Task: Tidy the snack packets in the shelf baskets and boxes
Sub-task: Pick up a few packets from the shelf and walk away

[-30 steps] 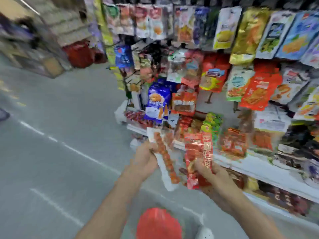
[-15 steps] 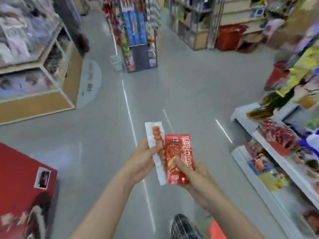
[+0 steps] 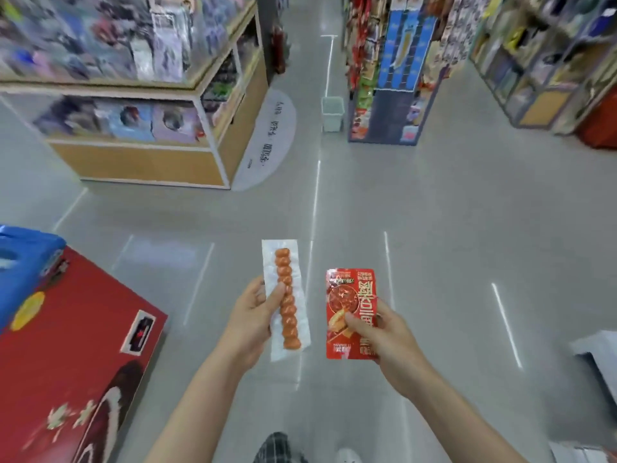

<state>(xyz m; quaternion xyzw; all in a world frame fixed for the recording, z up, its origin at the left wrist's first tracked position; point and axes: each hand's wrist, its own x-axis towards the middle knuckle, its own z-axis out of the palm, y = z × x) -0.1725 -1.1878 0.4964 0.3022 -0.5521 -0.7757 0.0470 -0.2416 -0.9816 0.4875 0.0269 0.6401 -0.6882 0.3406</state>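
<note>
Holding Two Snack Packets Over the Aisle Floor

Reaching forward from the bottom of the view, both bare forearms angle inward, so the hands sit side by side above the grey floor (image 3: 450, 228) without touching. The left hand (image 3: 255, 315) is turned palm inward; its thumb lies across the front of a long clear packet (image 3: 286, 300) holding a row of orange sausage balls, and its fingers (image 3: 257, 289) curl behind the wrapper. That packet stands nearly upright, its top end well above the hand and its lower end just past the palm. The right hand (image 3: 384, 335) pinches a red snack packet (image 3: 350, 312) at the lower half, thumb pressed on the printed face, the other digits wrapped behind its right edge. This packet is also upright, with its print upside down to the camera. A narrow gap of floor separates the two packets.

A red box (image 3: 66, 362) sits low on the left, with something blue (image 3: 23, 262) beyond it. A glass-fronted display case (image 3: 140, 128) stands farther up the left side, and stocked shelves (image 3: 394, 68) rise at the aisle's far end beside a pale bin (image 3: 332, 111).
</note>
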